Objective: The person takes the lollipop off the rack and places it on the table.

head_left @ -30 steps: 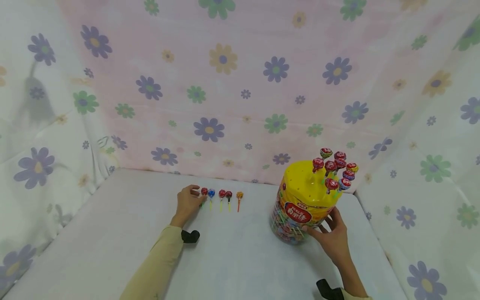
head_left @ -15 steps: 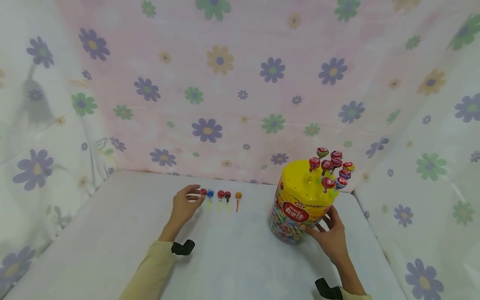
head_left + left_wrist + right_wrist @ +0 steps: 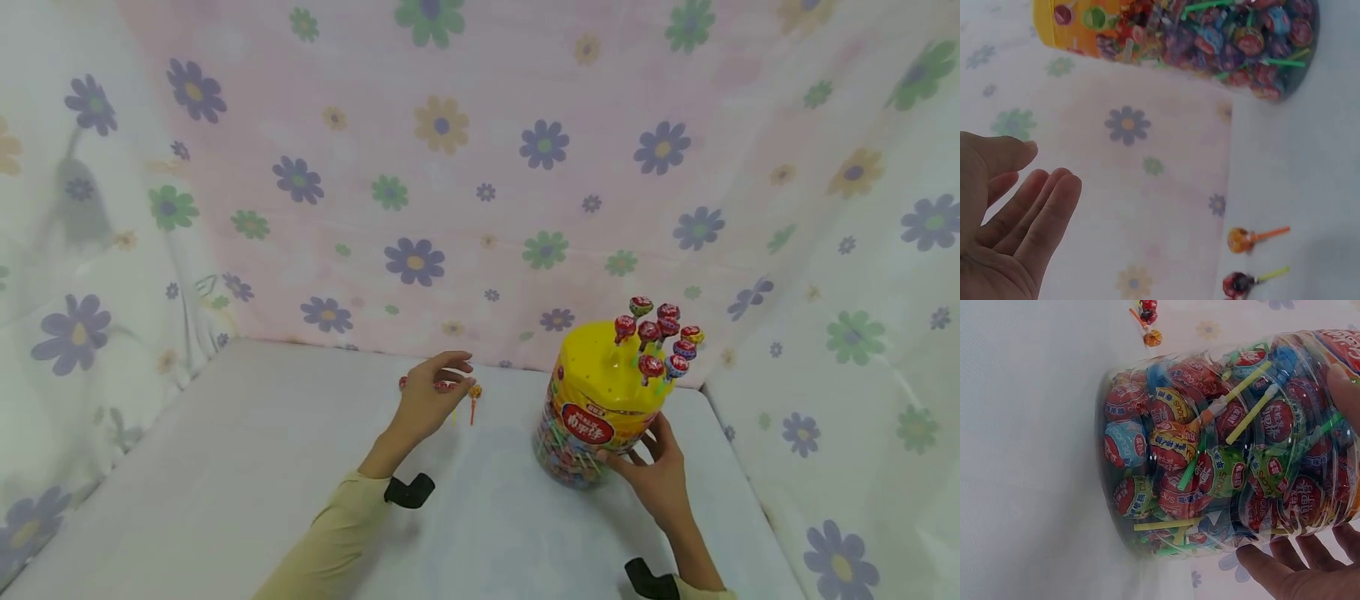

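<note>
Two hands are at work, and I start at the left. My left hand (image 3: 427, 400) hangs over the desk (image 3: 225, 467), with its fingers (image 3: 1047, 209) loose and open and nothing in them. A short row of lollipops lies flat on the desk at its 12 o'clock, and the hand hides most of them in the head view. The orange lollipop (image 3: 474, 392) peeks out at its 2 o'clock, with a red lollipop (image 3: 1235, 284) just beside it in the left wrist view.

To do this well, I think I should come down slowly over one stick. I should pinch that stick only, so the others do not roll.

At 3 o'clock of that hand stands the big jar (image 3: 600, 408), upright and full of sweets. My right hand (image 3: 656, 475) holds its wall from 5 o'clock, fingers (image 3: 1272, 575) and thumb wrapped on the clear side. I would keep that grip firm so the jar cannot tip.

More lollipops on the lid (image 3: 660, 337) stand up in the yellow top, bunched at its 2 o'clock side. They lean out, so a careless hand could knock them. The flower cloth (image 3: 450, 167) hangs all around the desk.
</note>
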Demonstrator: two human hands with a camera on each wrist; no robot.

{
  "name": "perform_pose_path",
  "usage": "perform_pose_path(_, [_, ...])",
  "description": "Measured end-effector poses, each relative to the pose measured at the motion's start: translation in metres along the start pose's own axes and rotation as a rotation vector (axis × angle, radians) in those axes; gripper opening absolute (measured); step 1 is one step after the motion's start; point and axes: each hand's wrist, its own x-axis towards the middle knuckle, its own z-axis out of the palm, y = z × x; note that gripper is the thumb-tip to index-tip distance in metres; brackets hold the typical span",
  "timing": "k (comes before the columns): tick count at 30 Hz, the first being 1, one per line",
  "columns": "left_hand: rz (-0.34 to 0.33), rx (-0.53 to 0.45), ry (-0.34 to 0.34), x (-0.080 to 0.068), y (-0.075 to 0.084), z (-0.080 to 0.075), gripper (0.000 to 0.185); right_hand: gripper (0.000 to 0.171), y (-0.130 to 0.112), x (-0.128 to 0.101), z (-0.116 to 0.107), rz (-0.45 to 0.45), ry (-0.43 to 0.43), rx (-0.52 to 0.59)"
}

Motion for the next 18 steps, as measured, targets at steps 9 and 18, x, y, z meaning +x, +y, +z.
perform_pose_path(9, [0.152, -0.072, -0.013, 0.022, 0.041, 0.048, 0.034, 0.100, -0.002, 0.001, -0.002, -0.009, 0.000, 0.012])
perform_pose_path(18, [0.259, -0.135, -0.062, 0.038, 0.086, 0.094, 0.041, 0.102, -0.001, 0.002, -0.001, -0.005, -0.007, 0.008])
